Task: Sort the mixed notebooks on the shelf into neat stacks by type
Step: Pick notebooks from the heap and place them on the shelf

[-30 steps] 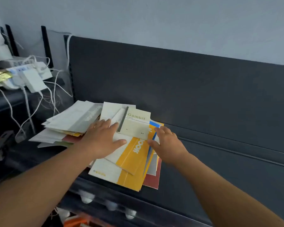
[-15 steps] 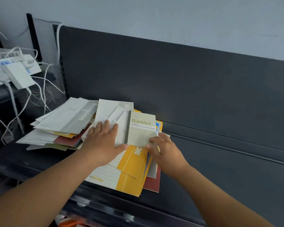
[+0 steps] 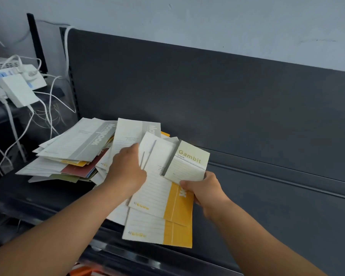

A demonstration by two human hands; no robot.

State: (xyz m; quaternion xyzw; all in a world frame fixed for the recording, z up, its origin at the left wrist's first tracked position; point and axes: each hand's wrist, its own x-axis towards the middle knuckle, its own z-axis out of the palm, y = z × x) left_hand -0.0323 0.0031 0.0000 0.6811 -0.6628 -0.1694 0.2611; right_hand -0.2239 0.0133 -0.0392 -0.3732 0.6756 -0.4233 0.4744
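Our right hand (image 3: 205, 192) pinches the Gambit notebook (image 3: 189, 164) by its near edge atop the yellow notebooks (image 3: 177, 206) on the shelf (image 3: 267, 226), so we should lift it clear while our left hand (image 3: 126, 172), seemingly curled round the white notebook (image 3: 157, 180), steadies the rest

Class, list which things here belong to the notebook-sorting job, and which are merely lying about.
Job in hand: Gambit notebook, yellow-striped notebooks, grey-striped notebooks, shelf, left hand, right hand.
Lying about: white adapter, white cables.
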